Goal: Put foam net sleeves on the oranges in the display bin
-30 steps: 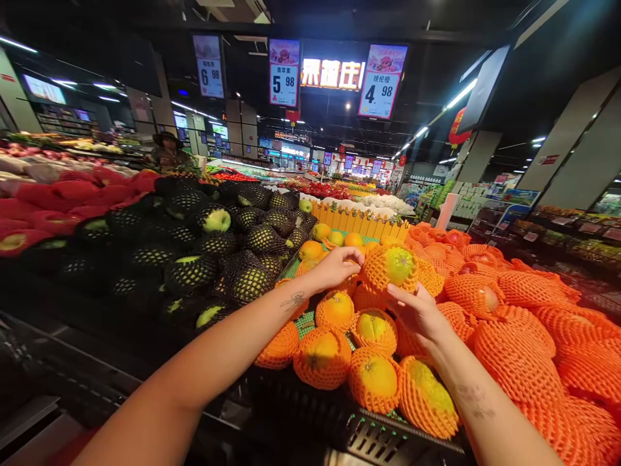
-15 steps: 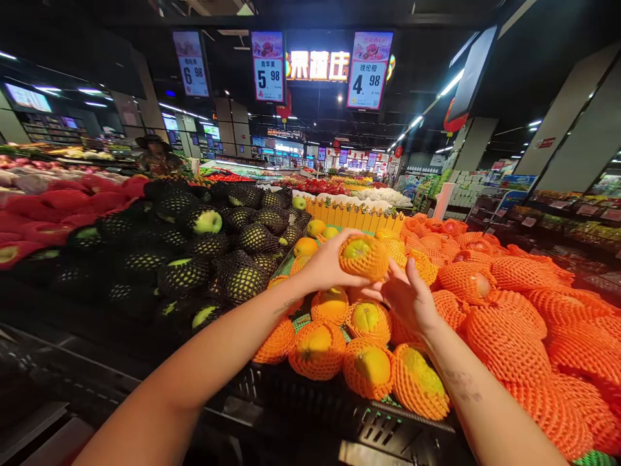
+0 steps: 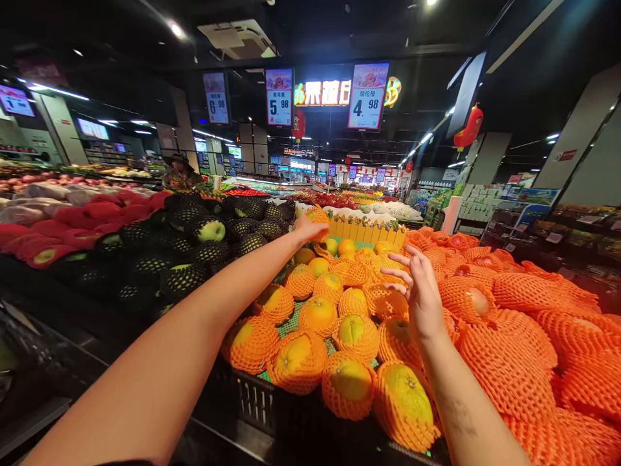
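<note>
At the back left of the orange display, my left hand (image 3: pixel 305 231) is closed around an orange (image 3: pixel 319 216) in an orange foam net. My fingers partly hide that fruit. My right hand (image 3: pixel 421 291) hovers over the right side of the display, fingers spread and holding nothing. Below both hands, rows of netted oranges (image 3: pixel 317 315) lie on a green mat (image 3: pixel 292 321) in a black plastic crate (image 3: pixel 257 398). Some nets are pulled down, baring the tops of the fruit.
Green apples in black nets (image 3: pixel 184 278) are heaped on the left, with red-wrapped fruit (image 3: pixel 87 223) beyond. Larger fruit in bright orange nets (image 3: pixel 504 346) fills the right. A low yellow picket fence (image 3: pixel 363 232) edges the back. Price signs (image 3: pixel 369 97) hang above.
My left hand has carried the netted orange away from my right hand, toward the back left of the display. My right hand has separated from it and its fingers are spread. The view has tilted up.
</note>
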